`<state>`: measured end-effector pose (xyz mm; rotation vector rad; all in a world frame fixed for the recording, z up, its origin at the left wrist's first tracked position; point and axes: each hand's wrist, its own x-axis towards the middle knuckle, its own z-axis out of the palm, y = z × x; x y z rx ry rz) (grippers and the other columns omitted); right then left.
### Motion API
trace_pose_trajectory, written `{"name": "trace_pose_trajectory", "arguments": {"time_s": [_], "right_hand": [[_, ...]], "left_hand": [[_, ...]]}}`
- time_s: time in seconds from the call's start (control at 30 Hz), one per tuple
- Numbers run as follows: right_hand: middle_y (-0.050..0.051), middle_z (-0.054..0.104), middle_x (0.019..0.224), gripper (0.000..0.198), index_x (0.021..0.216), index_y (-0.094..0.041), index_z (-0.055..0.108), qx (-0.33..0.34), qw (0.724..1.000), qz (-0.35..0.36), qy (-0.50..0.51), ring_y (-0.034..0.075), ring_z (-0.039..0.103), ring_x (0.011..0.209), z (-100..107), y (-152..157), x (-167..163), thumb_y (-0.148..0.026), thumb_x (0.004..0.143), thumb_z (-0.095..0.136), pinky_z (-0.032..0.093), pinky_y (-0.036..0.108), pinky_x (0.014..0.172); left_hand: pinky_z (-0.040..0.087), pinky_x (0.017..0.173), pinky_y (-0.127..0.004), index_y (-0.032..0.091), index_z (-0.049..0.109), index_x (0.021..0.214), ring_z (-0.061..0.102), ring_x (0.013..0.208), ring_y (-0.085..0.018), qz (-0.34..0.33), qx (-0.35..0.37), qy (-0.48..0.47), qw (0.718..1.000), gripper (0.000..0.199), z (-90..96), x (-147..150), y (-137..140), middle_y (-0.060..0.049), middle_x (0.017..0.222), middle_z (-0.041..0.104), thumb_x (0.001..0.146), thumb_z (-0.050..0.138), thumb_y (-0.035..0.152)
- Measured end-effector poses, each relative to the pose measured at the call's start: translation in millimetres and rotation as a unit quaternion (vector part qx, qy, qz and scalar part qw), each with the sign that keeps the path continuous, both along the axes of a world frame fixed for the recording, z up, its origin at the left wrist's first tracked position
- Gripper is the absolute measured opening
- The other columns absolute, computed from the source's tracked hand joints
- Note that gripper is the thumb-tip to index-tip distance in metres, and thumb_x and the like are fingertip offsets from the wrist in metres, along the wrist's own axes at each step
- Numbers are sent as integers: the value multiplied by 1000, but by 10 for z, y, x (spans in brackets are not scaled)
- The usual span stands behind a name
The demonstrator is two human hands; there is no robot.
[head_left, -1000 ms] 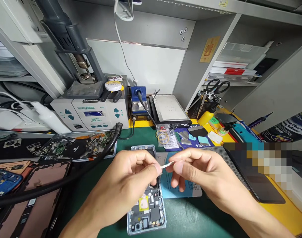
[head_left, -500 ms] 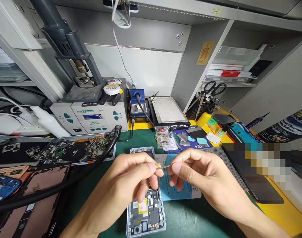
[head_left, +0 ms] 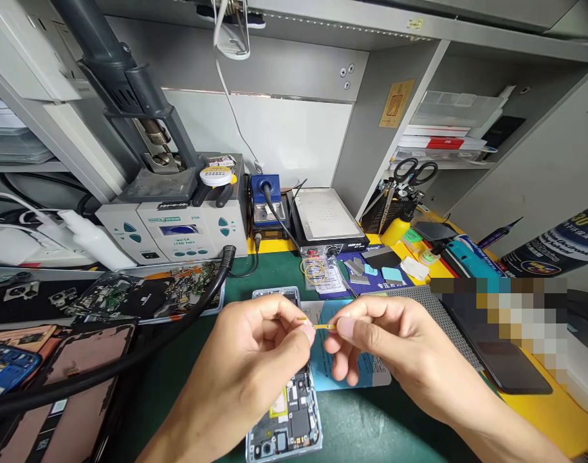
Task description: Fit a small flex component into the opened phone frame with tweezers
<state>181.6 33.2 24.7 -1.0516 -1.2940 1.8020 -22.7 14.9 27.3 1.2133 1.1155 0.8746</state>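
Observation:
Between my two hands stretches a small golden flex cable, raised above an opened phone. My left hand is closed, pinching the cable's left end between thumb and fingertips. The right end sits in the pinch of my right hand, its other fingers curled below. The phone lies on the green mat with its inner parts bare, and my left hand covers much of its middle. Behind the phone and under my right hand is a blue and grey card. A thin dark tool shows just above my right fingers; I cannot tell whether it is held.
A grey hot air station stands at the back left, its black hose crossing the left side. Nearby are a soldering iron stand and a heating plate. Phone parts fill a tray; a dark phone screen lies right.
My left hand has turned slightly and shifted right, its lower fingers now tucked behind the thumb. The flex cable lies more level between both hands. The right hand has barely moved.

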Motion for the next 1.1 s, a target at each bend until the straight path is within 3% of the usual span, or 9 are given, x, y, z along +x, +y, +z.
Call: {"name": "trace_pose_trajectory", "arguments": {"time_s": [0.33, 0.73, 0.93, 1.1], "right_hand": [[6, 76, 79, 29, 83, -14, 76, 5, 1000, 12, -4, 12, 68, 63, 3, -9, 10, -42, 93, 73, 54, 24, 60], [6, 76, 80, 30, 83, -14, 75, 5, 1000, 16, 3, 12, 69, 64, 33, -14, 7, -42, 92, 74, 54, 24, 59], [6, 76, 81, 29, 83, -14, 75, 8, 1000, 13, 3, 12, 69, 64, 37, -33, 20, -42, 93, 73, 54, 24, 60], [2, 73, 70, 22, 86, -16, 75, 2, 1000, -12, -11, 12, 67, 64, 40, -50, -21, -36, 84, 84, 53, 23, 61]], "left_hand": [[33, 49, -22, 20, 59, 70, 43, 52, -8, 38, 5, 23, 999, 16, 34, 94, 24, 6, 59, 53, 81, 65, 29], [34, 48, -22, 20, 61, 69, 43, 50, -8, 40, 26, 9, 999, 16, -31, 91, 22, 6, 57, 51, 83, 64, 27], [33, 49, -22, 20, 60, 67, 43, 50, -8, 59, 4, 9, 998, 16, 30, 123, 9, 7, 55, 50, 79, 64, 29], [30, 48, -22, 20, 59, 64, 41, 50, -8, 90, 17, 24, 995, 14, 75, 185, -25, 7, 53, 49, 76, 63, 26]]}}
